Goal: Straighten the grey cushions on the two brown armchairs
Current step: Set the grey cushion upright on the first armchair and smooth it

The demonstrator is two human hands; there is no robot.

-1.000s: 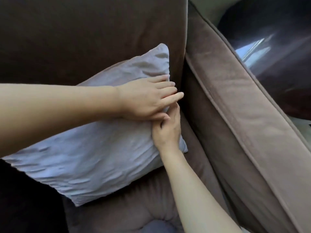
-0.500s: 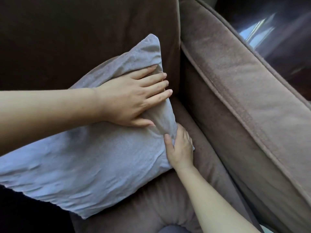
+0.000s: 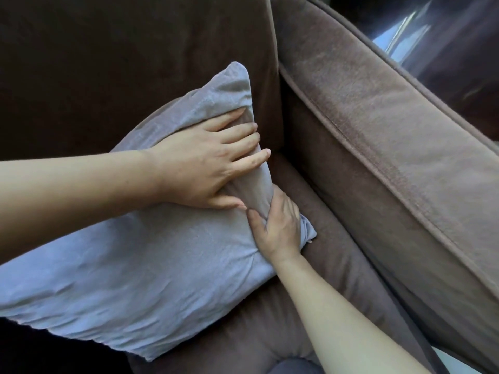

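Head view looks down into one brown armchair point(image 3: 405, 184), where the grey cushion point(image 3: 135, 265) lies on the seat point(image 3: 332, 260) and leans back against the backrest point(image 3: 121, 63). It is tilted, with one corner pointing up, and its right edge is close to the corner where seat, backrest and armrest point(image 3: 378, 125) meet. The left hand point(image 3: 205, 168) reaches in from the left and lies flat on the upper right part of the cushion. Its fingers are straight and slightly spread and grasp nothing, so it seems to be pinning the filling in place. The right hand point(image 3: 278, 228) comes up from below and grips the cushion's right edge near the lower corner. The thumb lies on the front face and the fingers curl round behind, bunching the fabric between the two hands. This pairing probably lets one hand steady the cushion while the other tugs or turns the edge square to the backrest. The cushion looks creased and skewed, so the job on this chair seems unfinished. No second armchair is in view.
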